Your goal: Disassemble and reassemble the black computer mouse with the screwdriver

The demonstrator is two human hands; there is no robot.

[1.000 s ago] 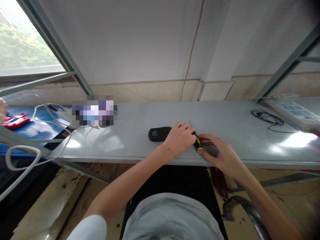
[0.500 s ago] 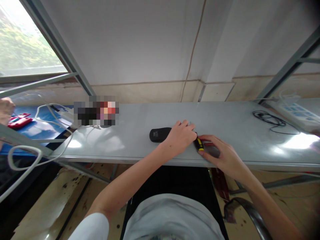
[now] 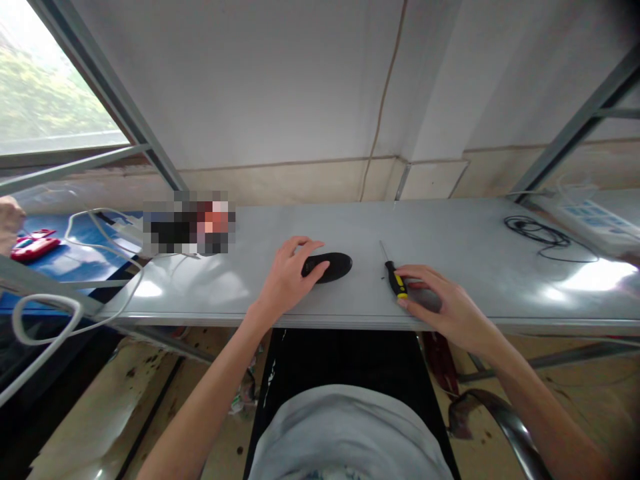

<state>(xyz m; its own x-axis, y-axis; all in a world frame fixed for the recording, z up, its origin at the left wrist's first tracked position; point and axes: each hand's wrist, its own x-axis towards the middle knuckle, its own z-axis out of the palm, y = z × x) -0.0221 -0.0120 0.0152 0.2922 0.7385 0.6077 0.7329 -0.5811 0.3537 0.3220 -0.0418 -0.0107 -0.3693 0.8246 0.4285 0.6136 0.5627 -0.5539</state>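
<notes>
My left hand (image 3: pixel 293 275) is closed round the left end of a black oval device (image 3: pixel 336 267) on the grey table. Its thumb lies over the near side and the fingers are on the far side. To the right, my right hand (image 3: pixel 443 300) holds the handle of a black and yellow screwdriver (image 3: pixel 397 281) between thumb and fingertips. The screwdriver's thin shaft points away from me, with its tip free. A tiny dark piece (image 3: pixel 383 278) lies just left of the handle.
A coiled black cable (image 3: pixel 535 233) and a white power strip (image 3: pixel 600 220) are at the right. At the left are a pixelated area, white cables (image 3: pixel 75 297), and another person's hand (image 3: pixel 10 220) near a red object (image 3: pixel 35 247) on a blue surface.
My left hand has moved left from the screwdriver's tip to the left end of the black device, uncovering the shaft and the tiny dark piece. My right hand has barely moved.
</notes>
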